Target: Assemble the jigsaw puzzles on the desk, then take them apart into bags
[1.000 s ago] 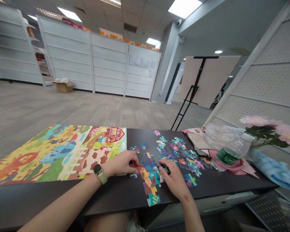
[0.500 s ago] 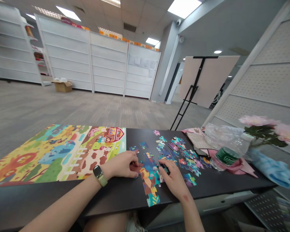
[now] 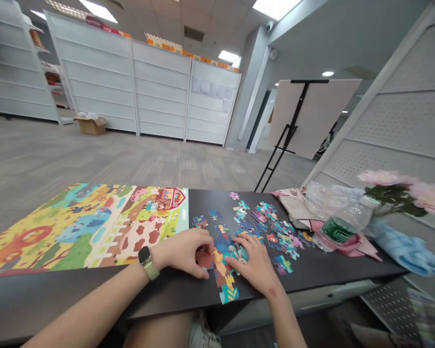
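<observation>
Black desk [image 3: 206,203] carries a printed farm picture [image 3: 83,227] at its left, and just beside that a joined strip of jigsaw pieces [image 3: 226,278] runs toward the near edge. Only this strip looks assembled; many loose pieces [image 3: 279,232] lie scattered in small clusters to its right, so most of the work looks left to do. The left hand [image 3: 181,253] is curled, its fingers [image 3: 201,246] closed down on a reddish piece [image 3: 205,259] at the strip's left side, partly hiding it. The right hand [image 3: 255,263] lies spread, its fingers [image 3: 239,253] open and resting on the strip's upper pieces. A water bottle [image 3: 342,227] and pink flowers [image 3: 387,179] stand farther right.
</observation>
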The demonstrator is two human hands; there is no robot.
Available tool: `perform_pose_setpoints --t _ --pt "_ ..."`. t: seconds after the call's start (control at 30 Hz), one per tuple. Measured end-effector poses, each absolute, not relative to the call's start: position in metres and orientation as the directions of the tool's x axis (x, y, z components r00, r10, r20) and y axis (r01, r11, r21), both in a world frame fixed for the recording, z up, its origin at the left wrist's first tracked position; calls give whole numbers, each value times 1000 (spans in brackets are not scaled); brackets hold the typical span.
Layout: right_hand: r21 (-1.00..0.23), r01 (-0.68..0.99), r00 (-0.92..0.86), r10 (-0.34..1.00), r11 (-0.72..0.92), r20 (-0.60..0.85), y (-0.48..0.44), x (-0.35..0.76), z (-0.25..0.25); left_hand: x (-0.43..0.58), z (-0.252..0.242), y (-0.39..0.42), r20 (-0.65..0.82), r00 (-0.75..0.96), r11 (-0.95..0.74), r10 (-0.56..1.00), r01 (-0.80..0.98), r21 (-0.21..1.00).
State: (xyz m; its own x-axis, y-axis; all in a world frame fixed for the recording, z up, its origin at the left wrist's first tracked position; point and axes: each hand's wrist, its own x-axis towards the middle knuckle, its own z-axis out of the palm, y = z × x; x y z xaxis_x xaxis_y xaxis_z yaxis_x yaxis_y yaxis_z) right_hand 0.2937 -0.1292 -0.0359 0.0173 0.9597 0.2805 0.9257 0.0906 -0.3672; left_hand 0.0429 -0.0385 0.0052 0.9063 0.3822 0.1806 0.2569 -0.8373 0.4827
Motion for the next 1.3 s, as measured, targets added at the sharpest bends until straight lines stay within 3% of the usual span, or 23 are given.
perform_pose_setpoints --t 0.17,0.53,1.3 --pt "-382 918 11 959 102 284 -130 293 -34 49 -4 -43 178 939 -877 293 189 442" --pt "-373 919 -9 952 128 306 -129 296 -39 52 -4 -46 187 929 -897 320 233 375" --pt "-505 861 133 931 62 341 -139 291 -29 34 -6 -21 129 854 -744 504 354 566"
